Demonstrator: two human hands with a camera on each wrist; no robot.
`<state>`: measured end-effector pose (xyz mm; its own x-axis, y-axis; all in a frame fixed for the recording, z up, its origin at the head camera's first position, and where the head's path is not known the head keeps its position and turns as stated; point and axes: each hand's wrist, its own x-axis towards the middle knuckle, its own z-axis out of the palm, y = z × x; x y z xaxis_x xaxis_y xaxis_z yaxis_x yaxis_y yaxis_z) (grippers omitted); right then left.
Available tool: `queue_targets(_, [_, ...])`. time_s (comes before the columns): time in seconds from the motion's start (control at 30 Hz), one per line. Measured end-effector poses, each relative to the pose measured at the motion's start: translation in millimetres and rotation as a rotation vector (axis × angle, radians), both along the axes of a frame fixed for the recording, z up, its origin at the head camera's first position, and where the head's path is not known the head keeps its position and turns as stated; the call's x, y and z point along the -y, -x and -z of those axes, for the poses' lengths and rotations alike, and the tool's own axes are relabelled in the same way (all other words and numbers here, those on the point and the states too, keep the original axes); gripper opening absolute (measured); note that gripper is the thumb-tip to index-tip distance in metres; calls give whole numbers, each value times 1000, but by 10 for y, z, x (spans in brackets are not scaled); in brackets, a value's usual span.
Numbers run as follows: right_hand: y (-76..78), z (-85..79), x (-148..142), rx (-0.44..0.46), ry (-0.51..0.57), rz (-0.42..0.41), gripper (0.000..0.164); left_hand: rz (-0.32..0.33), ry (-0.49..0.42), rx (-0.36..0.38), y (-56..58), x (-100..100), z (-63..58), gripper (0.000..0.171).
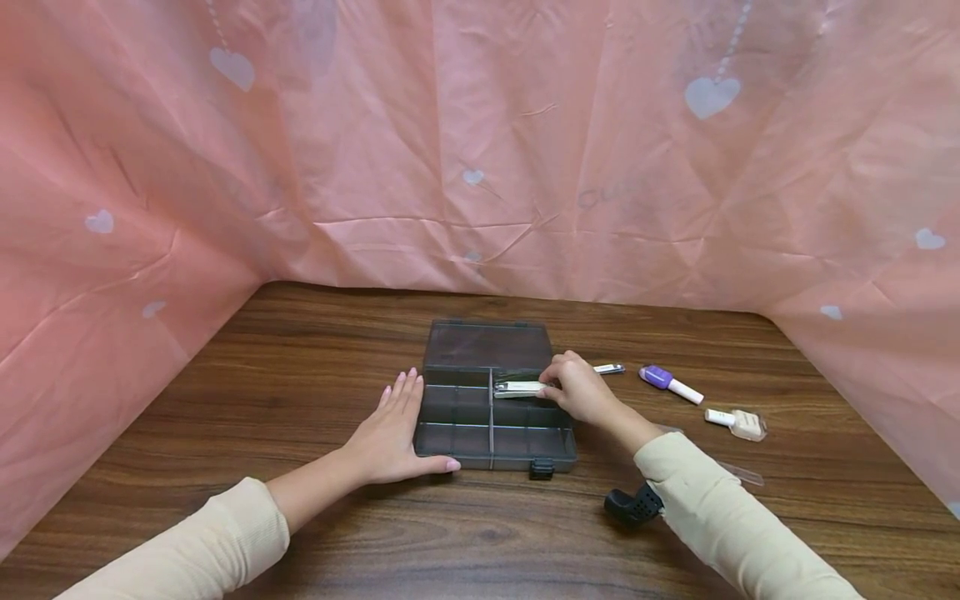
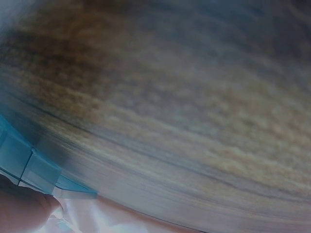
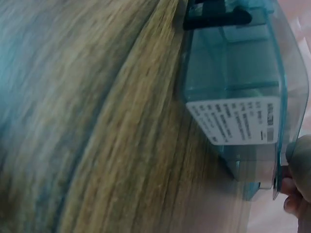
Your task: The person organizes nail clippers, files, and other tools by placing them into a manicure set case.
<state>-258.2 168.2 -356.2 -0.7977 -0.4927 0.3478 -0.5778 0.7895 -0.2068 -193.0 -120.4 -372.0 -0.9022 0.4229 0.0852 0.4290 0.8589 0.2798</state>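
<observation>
A dark translucent organizer box (image 1: 517,461) lies with its lid (image 1: 487,343) folded back behind it. My left hand (image 1: 390,442) lies against its left side, fingers straight, thumb stretched along the front edge. Over the back right compartment, my right hand (image 1: 583,390) pinches a silver nail clipper (image 1: 519,389) by its right end. The clipper lies crosswise, its other end near the middle divider (image 1: 492,417). In the right wrist view, the fingers (image 3: 301,160) are at the box's rim, above a white printed label (image 3: 238,121); the clipper is hidden there.
Right of the box, a smaller nail clipper (image 1: 609,368) lies partly behind the right hand. Farther right are a purple nail polish bottle (image 1: 656,377) and a cream one (image 1: 747,425). A clear flat strip (image 1: 742,475) and a black perforated strap (image 1: 633,506) show by the right sleeve.
</observation>
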Motion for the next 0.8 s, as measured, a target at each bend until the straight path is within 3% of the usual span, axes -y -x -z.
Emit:
queue_targets(0.17, [-15,-10,26,-28,-80,15,8,0,-8,0,1,1,1,121])
queue_targets(0.27, [-19,-10,21,-17,-70,19,7,-2,-9,7,-1,0,4,121])
queue_targets(0.6, [36,-90,-168,6,275,17,6,-2,-5,12,4,-4,10,121])
queue_targets(0.8, [75,-118,-335,-32,334,63,14,-2,-8,18,5,1,8,121])
